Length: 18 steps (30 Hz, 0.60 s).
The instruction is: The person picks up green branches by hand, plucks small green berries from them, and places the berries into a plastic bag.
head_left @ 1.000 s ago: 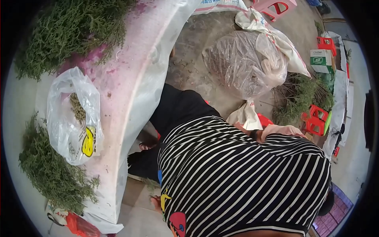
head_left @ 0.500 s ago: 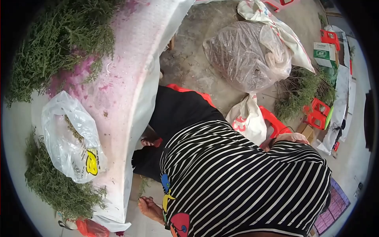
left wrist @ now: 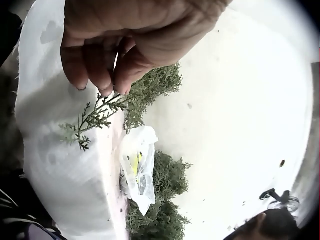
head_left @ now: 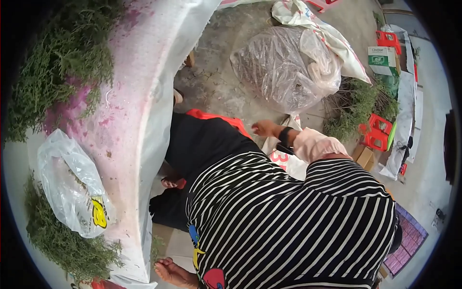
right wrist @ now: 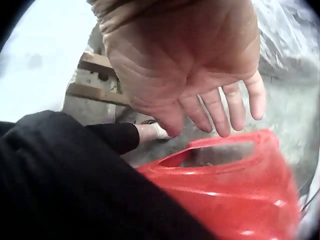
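Note:
In the left wrist view the left hand [left wrist: 135, 40] pinches a small green sprig [left wrist: 95, 117] between thumb and fingertips, beside the white-covered table [left wrist: 60, 150]. The head view has this left hand [head_left: 174, 273] low, near the table's end. With fingers spread and holding nothing, the right hand [right wrist: 185, 65] hangs above a red plastic stool [right wrist: 235, 195] in the right wrist view; in the head view that hand [head_left: 265, 128] is over the floor, right of the black-trousered legs [head_left: 207, 144]. A clear plastic bag [head_left: 72, 188] lies on the table.
Green branches lie in heaps at the table's upper left [head_left: 57, 67] and lower left [head_left: 67, 241]. On the floor are a large clear bag [head_left: 284, 67], a white sack [head_left: 332, 38], more branches [head_left: 356, 106], a red stool [head_left: 378, 132] and a green-white box [head_left: 383, 60].
The right hand and forearm have come out from beside the body, over the floor near the legs. The left hand shows more fully, lower down. The head view has shifted.

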Available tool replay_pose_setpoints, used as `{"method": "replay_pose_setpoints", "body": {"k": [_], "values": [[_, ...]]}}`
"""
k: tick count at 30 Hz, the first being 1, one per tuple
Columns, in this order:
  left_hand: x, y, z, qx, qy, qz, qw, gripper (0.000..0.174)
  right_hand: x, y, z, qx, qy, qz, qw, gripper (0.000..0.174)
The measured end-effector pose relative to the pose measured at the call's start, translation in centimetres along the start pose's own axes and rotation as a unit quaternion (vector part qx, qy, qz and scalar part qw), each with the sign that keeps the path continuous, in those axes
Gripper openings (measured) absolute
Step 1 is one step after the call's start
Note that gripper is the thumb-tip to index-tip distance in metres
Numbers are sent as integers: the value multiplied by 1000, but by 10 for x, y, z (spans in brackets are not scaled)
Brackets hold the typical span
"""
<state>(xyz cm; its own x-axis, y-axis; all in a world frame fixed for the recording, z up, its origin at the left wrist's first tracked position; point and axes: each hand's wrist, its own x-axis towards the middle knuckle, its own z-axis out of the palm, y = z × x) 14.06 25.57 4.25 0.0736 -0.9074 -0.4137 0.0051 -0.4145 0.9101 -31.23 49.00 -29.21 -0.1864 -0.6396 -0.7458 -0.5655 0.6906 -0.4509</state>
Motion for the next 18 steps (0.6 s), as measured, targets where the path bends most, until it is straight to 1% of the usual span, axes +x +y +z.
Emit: {"method": "replay_pose_setpoints", "body": {"k": [1,2,3,5,8,9,12,13,15,16,18], "values": [[-1,0,1,-2,6,0,1000,15,17,-5,0,96,-3,-33,995,30],[0,1,3,-11,10,3,1000,14,34,-10,0,192,-12,-66,979,34],[1,1,6,-22,15,7,1000,13,46,-18,-1,224,-37,-73,971,33],[7,4,7,-48,25,15,998,12,50,-36,2,180,-92,-50,978,33],[27,36,-2,61,-115,99,987,12,54,-35,-5,76,-152,-6,985,32],[34,39,-5,56,-106,102,988,12,57,-35,-10,45,-169,10,985,32],[71,47,3,210,-121,171,955,8,77,-47,-28,2,-177,40,983,31],[80,49,7,213,-123,164,955,8,86,-57,-35,9,-170,44,984,31],[95,52,16,223,-94,54,969,6,115,-90,-51,57,-138,40,988,30],[100,56,13,229,-78,46,969,6,126,-109,-58,88,-129,38,987,30],[108,62,5,118,-81,-74,987,8,146,-144,-74,151,-118,20,981,30]]}}
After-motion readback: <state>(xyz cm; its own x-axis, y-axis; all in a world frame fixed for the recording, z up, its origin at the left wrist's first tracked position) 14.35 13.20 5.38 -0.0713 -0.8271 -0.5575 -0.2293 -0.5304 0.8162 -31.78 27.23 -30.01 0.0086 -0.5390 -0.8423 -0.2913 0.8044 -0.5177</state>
